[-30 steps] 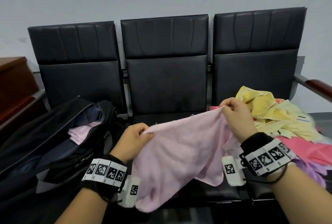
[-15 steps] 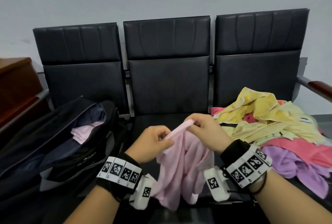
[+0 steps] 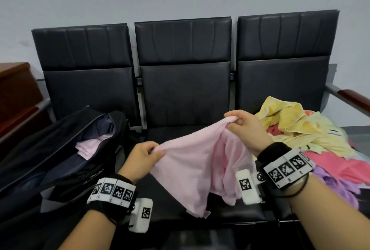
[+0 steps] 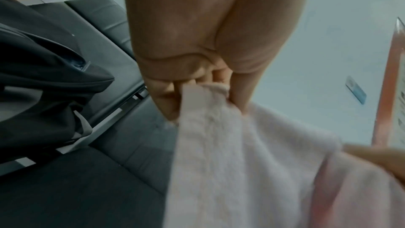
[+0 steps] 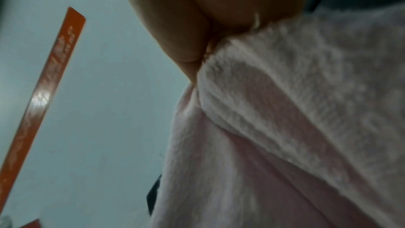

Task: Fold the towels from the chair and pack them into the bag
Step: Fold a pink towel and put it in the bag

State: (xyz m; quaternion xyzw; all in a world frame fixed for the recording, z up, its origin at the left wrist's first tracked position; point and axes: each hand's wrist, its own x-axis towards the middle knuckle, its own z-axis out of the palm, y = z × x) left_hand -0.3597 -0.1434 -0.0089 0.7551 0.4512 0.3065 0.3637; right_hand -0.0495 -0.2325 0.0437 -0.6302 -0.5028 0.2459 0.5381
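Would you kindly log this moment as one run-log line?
left hand: pinches pink towel edge | right hand: pinches its other end | towel: hangs over middle seat | bag: open

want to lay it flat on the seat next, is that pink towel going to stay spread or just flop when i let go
The pink towel will probably flop: between the left hand and right hand it sags and its lower corner hangs in folds. It looks light, since fingertip pinches carry it. Its fuzzy pile should grip the middle seat rather than slide, though likely with wrinkles.
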